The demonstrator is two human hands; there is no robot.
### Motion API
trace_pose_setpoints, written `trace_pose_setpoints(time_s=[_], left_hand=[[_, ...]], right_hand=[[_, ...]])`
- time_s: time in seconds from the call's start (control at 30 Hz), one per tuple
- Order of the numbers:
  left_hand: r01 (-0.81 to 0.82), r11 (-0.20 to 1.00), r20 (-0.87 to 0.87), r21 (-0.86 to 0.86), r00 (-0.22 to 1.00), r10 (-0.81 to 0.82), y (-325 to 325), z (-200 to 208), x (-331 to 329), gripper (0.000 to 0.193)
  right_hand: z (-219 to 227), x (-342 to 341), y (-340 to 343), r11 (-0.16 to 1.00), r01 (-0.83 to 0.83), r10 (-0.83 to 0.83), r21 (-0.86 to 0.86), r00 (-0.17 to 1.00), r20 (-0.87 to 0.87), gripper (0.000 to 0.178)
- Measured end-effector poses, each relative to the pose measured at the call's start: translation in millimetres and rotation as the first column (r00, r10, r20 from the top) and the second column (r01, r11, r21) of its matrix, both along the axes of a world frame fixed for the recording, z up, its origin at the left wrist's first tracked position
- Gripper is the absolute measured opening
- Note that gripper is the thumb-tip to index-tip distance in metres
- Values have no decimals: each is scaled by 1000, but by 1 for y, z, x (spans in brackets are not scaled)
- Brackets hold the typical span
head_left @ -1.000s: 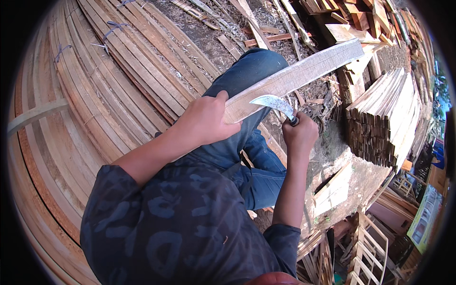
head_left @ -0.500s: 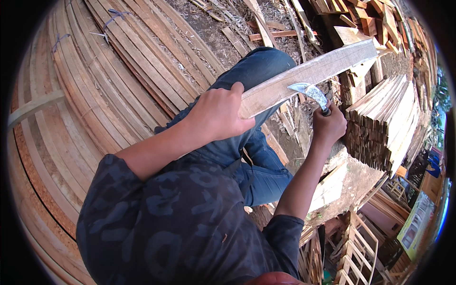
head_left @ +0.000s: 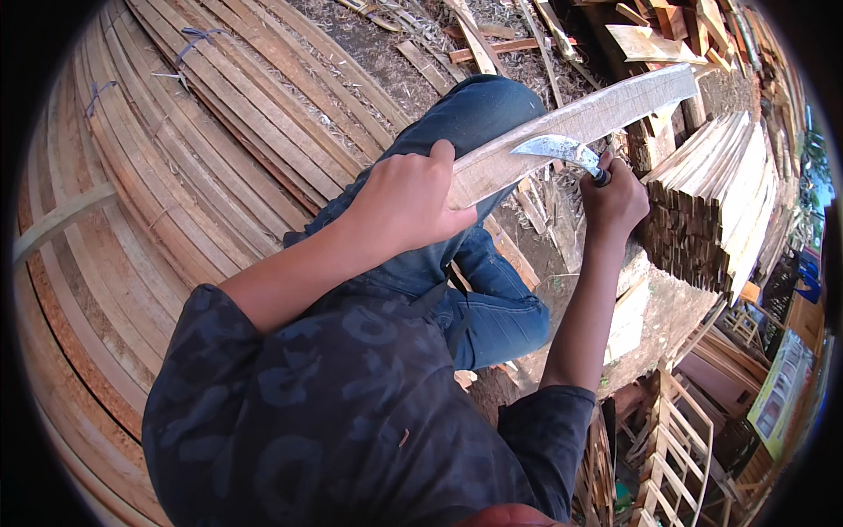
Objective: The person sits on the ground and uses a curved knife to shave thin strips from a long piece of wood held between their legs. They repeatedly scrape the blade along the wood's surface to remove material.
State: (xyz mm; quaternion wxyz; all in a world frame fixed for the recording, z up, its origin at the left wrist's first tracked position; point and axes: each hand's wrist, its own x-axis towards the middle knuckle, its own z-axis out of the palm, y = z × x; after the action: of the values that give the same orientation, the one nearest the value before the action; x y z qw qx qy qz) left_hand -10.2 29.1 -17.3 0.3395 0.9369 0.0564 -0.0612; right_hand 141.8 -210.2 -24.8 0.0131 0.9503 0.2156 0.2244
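A pale, rough wooden board [head_left: 606, 111] slants across my raised knee, its far end pointing up to the right. My left hand [head_left: 420, 195] is closed round its near end, thumb and fingers on either side. In my right hand [head_left: 612, 198] is a sickle [head_left: 562, 149] with a curved metal blade and a dark handle, mostly hidden in my fist. The blade lies over the board's lower side, with its tip toward my left hand. Whether the edge touches the wood, I cannot tell.
Long wooden strips [head_left: 237, 114], some tied with a cord [head_left: 195, 39], lie to my left. A stack of cut boards [head_left: 702, 206] stands at the right, with a heap of offcuts [head_left: 689, 31] beyond it. A slatted wooden frame [head_left: 672, 448] is at the lower right. Shavings litter the ground.
The sickle blade has shifted left along the board, toward my left hand, and turned flatter. My right fist has moved slightly up and right. The board stays in my left hand.
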Motion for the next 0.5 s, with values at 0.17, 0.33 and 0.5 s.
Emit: trace_pose_setpoints(time_s=[0.17, 0.33, 0.5], left_hand=[[-30, 999, -90, -44, 996, 26, -1, 5, 4, 51], [-4, 1000, -41, -15, 999, 3, 1, 2, 0, 51], [-4, 1000, -18, 2, 1000, 4, 2, 0, 0, 52]], right_hand=[[-10, 3, -9, 987, 158, -158, 13, 987, -9, 32], [2, -20, 2, 894, 446, -422, 41, 870, -255, 22], [-15, -69, 26, 886, 442, -372, 139, 857, -357, 22]])
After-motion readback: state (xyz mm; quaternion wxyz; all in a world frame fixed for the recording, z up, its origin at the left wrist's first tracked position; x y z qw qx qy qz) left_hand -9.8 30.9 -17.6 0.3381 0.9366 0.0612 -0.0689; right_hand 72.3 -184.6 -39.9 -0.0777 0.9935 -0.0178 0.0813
